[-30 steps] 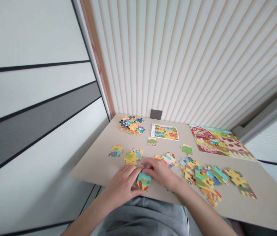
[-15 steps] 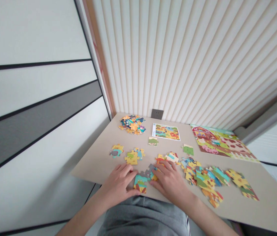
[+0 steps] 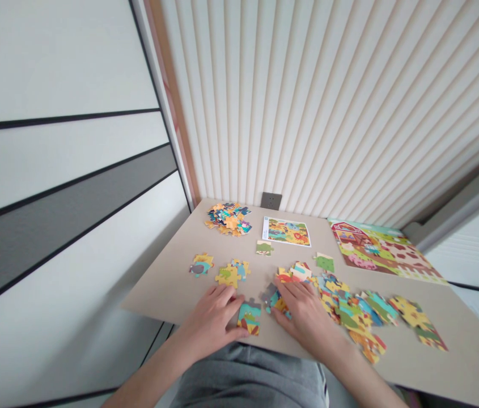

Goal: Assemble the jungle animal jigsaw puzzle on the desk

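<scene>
My left hand (image 3: 211,320) rests at the table's front edge, thumb and forefinger around the left side of a puzzle piece with a green frog (image 3: 249,318). To its right, my right hand (image 3: 302,311) lies low over a grey-and-blue puzzle piece (image 3: 270,296), its thumb and fingertips gripping it and partly covering it. A gap separates these two pieces. Just beyond the right fingertips are a red-and-yellow piece (image 3: 285,275) and a cream piece (image 3: 301,271). Yellow pieces with a green animal (image 3: 228,276) lie beyond my left hand.
A heap of puzzle pieces (image 3: 229,219) sits at the back left. A picture card (image 3: 287,231) lies near the wall socket (image 3: 271,200). A farm puzzle (image 3: 386,249) is at the back right. Several loose pieces (image 3: 352,311) spread across the table's right side.
The grey-and-blue piece has moved right with my right hand, opening a gap from the frog piece. My left hand and the frog piece have shifted slightly right.
</scene>
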Demonstrator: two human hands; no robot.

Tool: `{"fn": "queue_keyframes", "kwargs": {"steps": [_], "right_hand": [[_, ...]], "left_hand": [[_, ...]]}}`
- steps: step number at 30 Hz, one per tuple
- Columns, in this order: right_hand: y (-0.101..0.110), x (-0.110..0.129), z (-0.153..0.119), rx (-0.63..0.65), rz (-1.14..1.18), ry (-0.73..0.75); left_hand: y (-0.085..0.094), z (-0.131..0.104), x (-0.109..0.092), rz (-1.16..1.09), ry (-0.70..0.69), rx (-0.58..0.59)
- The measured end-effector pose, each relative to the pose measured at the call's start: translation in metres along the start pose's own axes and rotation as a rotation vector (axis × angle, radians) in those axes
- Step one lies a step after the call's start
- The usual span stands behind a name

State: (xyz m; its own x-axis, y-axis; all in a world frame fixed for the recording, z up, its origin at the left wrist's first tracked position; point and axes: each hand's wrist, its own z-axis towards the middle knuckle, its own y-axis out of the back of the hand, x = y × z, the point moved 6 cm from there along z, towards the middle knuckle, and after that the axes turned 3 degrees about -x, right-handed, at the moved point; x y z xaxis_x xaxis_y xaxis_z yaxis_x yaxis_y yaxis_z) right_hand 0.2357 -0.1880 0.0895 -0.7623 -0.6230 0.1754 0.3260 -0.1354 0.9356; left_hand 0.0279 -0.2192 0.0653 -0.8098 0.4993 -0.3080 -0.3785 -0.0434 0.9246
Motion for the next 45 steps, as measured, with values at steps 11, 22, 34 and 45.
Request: {"fn": "queue_keyframes", "kwargs": {"steps": [11,22,34,45], "right_hand": [[-0.007,-0.047,-0.002,-0.011,0.016,-0.056],[-0.019,-0.056,0.016,0.085,-0.035,-0.014],[-0.014,-0.06,0.024,0.267,0.097,0.101],[-0.015,-0.05,0.027,0.215,0.072,0.076]], "left_hand": [[0.001,0.036,0.05,0.062,-0.006,-0.081],[-0.01,0.053,0.061,0.04,-0.1,-0.012],[-0.005,0.058,0.057,0.17,-0.127,-0.103],[0.008,0.054,0.077,0.25,-0.111,-0.202]]}}
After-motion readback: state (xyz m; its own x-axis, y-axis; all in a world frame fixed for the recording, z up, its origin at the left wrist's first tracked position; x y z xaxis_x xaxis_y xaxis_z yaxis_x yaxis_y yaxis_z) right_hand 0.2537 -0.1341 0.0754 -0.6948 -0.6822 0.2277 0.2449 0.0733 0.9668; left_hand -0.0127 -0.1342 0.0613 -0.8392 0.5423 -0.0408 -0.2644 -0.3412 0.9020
